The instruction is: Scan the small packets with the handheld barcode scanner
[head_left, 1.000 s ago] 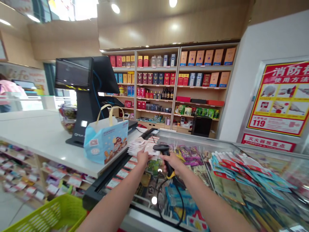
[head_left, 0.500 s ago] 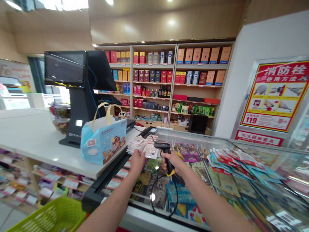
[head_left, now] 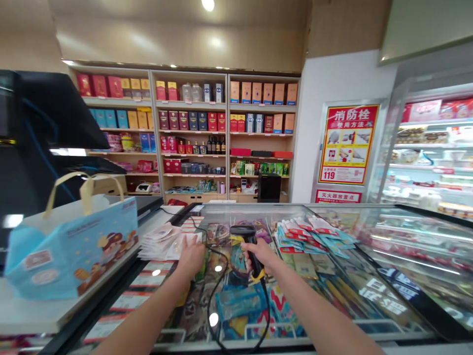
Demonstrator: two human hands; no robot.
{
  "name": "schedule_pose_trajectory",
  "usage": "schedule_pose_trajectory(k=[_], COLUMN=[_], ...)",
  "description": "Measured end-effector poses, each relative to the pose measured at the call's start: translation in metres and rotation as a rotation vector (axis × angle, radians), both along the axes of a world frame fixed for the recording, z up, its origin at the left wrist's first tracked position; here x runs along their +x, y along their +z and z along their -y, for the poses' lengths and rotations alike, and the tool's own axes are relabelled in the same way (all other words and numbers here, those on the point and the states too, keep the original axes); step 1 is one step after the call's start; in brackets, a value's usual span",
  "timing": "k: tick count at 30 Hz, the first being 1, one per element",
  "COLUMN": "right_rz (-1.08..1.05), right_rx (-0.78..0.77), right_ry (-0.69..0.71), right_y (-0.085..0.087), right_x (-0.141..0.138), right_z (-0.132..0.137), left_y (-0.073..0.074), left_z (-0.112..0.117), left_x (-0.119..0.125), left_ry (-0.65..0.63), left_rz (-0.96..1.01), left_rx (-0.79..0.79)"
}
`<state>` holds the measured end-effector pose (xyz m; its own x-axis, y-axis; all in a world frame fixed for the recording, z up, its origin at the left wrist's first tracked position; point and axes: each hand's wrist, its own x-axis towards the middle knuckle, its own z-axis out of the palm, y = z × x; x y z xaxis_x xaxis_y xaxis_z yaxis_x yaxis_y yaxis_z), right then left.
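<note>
My right hand (head_left: 261,255) is wrapped round the grip of a black barcode scanner (head_left: 244,230) with yellow trim, held over the glass top of a display freezer. Its black cable (head_left: 210,301) loops down across the glass. To the left, my left hand (head_left: 192,256) rests with fingers apart on the right end of a fanned pile of white packets (head_left: 159,241); the undersides of the fingers are hidden. Right of the scanner lies a heap of blue, red and white packets (head_left: 312,234) on the glass.
A light blue shopping bag (head_left: 107,236) stands on the counter at left, before a black checkout terminal (head_left: 55,123). Shelves (head_left: 188,104) of boxes and bottles line the back wall. A red fire-hydrant notice (head_left: 349,143) hangs right of them. Colourful packages lie under the freezer glass (head_left: 343,291).
My view has swung to the right, so the bag and terminal sit further left. My left hand now lies flatter on the packets. The right hand still holds the scanner.
</note>
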<state>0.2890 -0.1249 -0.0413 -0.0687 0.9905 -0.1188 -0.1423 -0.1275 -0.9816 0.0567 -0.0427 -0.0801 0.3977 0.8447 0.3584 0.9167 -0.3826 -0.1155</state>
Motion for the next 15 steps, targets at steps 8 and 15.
schedule_pose_trajectory(k=[8,15], right_rz=[-0.125,-0.178], right_rx=[0.081,0.224], right_ry=[-0.068,-0.042], right_y=[0.000,0.036], right_x=[0.079,0.148], right_z=[0.024,0.047], left_y=[0.011,0.041], left_z=[0.012,0.020], left_x=[0.091,0.239], left_ry=[-0.117,-0.482], left_rz=[0.295,0.537], left_rx=[-0.063,-0.106])
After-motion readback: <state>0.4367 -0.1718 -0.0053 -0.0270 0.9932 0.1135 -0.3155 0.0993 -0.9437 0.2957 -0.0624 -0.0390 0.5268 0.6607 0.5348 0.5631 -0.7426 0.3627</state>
